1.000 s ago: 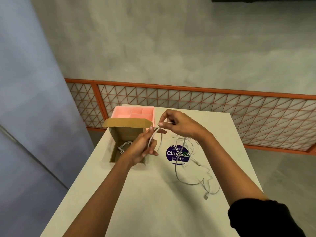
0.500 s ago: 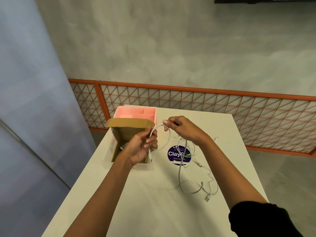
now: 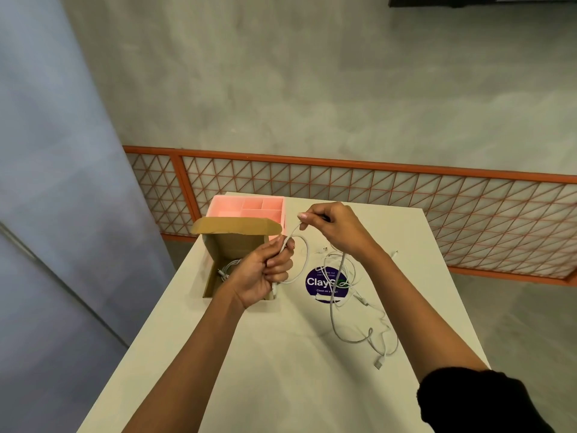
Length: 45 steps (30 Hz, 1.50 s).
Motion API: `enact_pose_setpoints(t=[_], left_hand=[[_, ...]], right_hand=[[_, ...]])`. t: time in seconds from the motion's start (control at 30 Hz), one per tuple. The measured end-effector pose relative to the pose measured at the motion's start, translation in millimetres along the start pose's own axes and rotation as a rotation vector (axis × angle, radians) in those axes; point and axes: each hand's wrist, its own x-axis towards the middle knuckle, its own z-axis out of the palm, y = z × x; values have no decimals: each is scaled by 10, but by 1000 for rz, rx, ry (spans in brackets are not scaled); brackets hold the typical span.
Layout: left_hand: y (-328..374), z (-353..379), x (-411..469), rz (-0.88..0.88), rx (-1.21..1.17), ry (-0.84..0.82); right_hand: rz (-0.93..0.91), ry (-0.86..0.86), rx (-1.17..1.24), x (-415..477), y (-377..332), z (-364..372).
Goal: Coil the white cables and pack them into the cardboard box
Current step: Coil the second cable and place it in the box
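My left hand (image 3: 265, 270) is closed on a white cable (image 3: 304, 257), holding a small loop of it just right of the open cardboard box (image 3: 232, 245). My right hand (image 3: 335, 228) pinches the same cable higher up, above the table. The rest of this cable hangs from my right hand and trails across the table to a plug (image 3: 378, 364) at the front right. A coiled white cable (image 3: 228, 267) lies inside the box, partly hidden by my left hand. More loose white cable (image 3: 349, 276) lies tangled under my right wrist.
A pink compartment tray (image 3: 249, 206) stands behind the box at the white table's (image 3: 281, 370) far edge. A purple round sticker (image 3: 324, 284) is on the tabletop. An orange lattice railing (image 3: 406, 195) runs behind the table.
My right hand has lifted and moved right, drawing the cable up into a larger loop. My left hand has kept its grip beside the box.
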Motion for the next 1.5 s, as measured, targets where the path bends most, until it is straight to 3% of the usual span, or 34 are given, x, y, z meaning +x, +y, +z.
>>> enact_pose_setpoints(t=[0.2, 0.47, 0.63, 0.8, 1.0, 1.23, 1.5], left_hand=[[-3, 29, 3, -3, 2, -6], [-5, -18, 1, 16, -40, -160], [60, 11, -13, 59, -211, -189], [129, -22, -9, 81, -393, -320], [203, 27, 28, 220, -216, -226], [195, 2, 54, 182, -265, -238], [211, -10, 160, 313, -153, -17]], right_hand=[[-3, 29, 72, 8, -59, -29], [-1, 46, 69, 50, -141, -91], [14, 67, 128, 31, -31, -46], [22, -1, 109, -107, 124, 26], [100, -187, 94, -225, 223, 269], [125, -93, 14, -233, 220, 346], [182, -359, 10, -326, 103, 422]])
